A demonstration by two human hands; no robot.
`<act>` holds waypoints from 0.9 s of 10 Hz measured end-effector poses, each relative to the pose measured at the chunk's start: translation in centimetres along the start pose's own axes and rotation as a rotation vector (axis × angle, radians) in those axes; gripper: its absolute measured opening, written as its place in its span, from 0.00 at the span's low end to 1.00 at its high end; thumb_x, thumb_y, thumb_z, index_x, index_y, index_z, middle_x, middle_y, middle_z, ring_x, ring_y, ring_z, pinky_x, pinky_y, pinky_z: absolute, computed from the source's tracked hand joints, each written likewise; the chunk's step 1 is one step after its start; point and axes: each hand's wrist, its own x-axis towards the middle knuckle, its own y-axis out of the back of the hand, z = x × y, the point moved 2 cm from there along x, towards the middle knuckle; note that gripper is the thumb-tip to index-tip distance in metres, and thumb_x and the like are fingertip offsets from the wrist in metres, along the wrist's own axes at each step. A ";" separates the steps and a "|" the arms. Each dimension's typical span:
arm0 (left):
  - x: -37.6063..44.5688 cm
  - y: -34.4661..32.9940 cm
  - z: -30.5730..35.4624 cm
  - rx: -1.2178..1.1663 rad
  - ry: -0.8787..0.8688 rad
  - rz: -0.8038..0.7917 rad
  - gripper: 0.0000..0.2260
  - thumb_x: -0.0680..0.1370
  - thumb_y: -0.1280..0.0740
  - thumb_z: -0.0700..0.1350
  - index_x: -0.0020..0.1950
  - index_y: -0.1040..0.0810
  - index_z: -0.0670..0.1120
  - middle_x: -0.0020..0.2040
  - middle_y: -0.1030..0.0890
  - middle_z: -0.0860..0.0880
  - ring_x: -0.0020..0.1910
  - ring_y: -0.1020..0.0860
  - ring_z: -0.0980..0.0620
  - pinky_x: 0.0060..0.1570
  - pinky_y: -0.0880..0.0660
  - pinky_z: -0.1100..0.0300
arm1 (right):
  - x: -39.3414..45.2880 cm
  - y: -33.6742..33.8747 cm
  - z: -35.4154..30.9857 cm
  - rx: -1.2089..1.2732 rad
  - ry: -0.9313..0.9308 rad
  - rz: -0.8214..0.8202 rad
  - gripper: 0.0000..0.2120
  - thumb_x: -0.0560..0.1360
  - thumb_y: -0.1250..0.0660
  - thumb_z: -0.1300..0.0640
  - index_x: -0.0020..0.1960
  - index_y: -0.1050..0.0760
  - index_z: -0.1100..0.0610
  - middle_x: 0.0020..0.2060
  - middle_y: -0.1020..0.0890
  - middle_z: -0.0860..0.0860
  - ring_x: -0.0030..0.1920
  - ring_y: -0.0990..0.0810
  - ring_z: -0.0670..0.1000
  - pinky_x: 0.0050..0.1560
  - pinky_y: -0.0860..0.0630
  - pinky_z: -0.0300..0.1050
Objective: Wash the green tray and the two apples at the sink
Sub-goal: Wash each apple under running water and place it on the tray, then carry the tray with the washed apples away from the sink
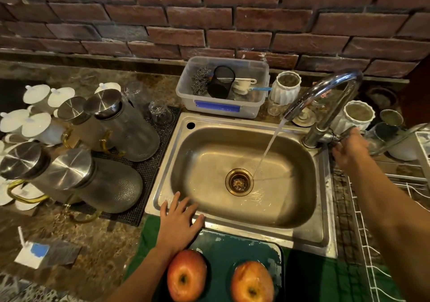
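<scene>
Flat on the sink (309, 234) rim's near left, my left hand (179, 222) rests with fingers spread; two red-yellow apples (186, 276) sit on the worn green tray (235, 250) nearby; my right hand (349, 148) grips the tap handle (335, 137), water running.

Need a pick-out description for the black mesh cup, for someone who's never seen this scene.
Start at the steel sink and look straight behind its far rim, where a clear plastic tub with a blue label sits against the brick wall. The black mesh cup lies tilted in the middle of that tub, between a steel wool scrubber and a white scoop-like piece. It is the only dark, see-through cylinder there.
</scene>
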 end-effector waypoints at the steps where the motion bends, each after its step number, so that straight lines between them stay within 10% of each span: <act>1: 0.0 0.1 0.0 -0.001 -0.003 0.008 0.29 0.77 0.51 0.68 0.67 0.21 0.58 0.73 0.27 0.53 0.80 0.44 0.48 0.76 0.50 0.38 | 0.1 0.0 0.2 -0.013 0.008 0.006 0.06 0.81 0.41 0.50 0.55 0.29 0.49 0.34 0.27 0.46 0.23 0.28 0.40 0.23 0.30 0.31; 3: 0.0 0.0 0.0 -0.006 -0.011 0.008 0.28 0.77 0.51 0.68 0.66 0.21 0.58 0.73 0.27 0.53 0.80 0.44 0.48 0.75 0.50 0.38 | -0.2 -0.4 0.0 -0.060 0.022 0.038 0.13 0.77 0.39 0.48 0.59 0.25 0.51 0.44 0.18 0.48 0.39 0.19 0.45 0.29 0.23 0.36; 4: 0.1 -0.2 -0.1 0.010 -0.009 0.005 0.28 0.77 0.51 0.68 0.66 0.21 0.58 0.73 0.27 0.53 0.80 0.44 0.48 0.75 0.50 0.38 | 0.5 -0.4 0.1 -0.149 0.072 0.022 0.21 0.74 0.38 0.48 0.64 0.24 0.55 0.55 0.17 0.54 0.52 0.17 0.53 0.49 0.18 0.51; 6: 0.1 -0.2 -0.1 0.004 -0.012 0.012 0.27 0.77 0.50 0.67 0.66 0.21 0.57 0.72 0.26 0.53 0.79 0.42 0.47 0.74 0.49 0.38 | 0.6 0.2 0.2 -0.277 0.070 -0.038 0.13 0.73 0.41 0.46 0.53 0.25 0.49 0.48 0.22 0.55 0.39 0.24 0.51 0.32 0.30 0.46; 8: 0.0 0.2 -0.2 -0.023 -0.009 -0.017 0.28 0.77 0.51 0.67 0.66 0.22 0.58 0.73 0.27 0.53 0.80 0.43 0.48 0.75 0.50 0.40 | -0.9 1.0 1.6 -0.519 0.191 -0.129 0.22 0.81 0.45 0.47 0.74 0.34 0.47 0.68 0.26 0.57 0.61 0.24 0.58 0.61 0.25 0.59; 9: -0.1 0.7 -0.4 -0.154 0.025 -0.026 0.29 0.77 0.50 0.67 0.68 0.24 0.55 0.74 0.29 0.52 0.80 0.44 0.49 0.75 0.50 0.43 | -3.4 2.0 3.9 -0.568 0.254 -0.132 0.17 0.81 0.43 0.54 0.66 0.26 0.58 0.62 0.23 0.59 0.54 0.26 0.56 0.59 0.26 0.56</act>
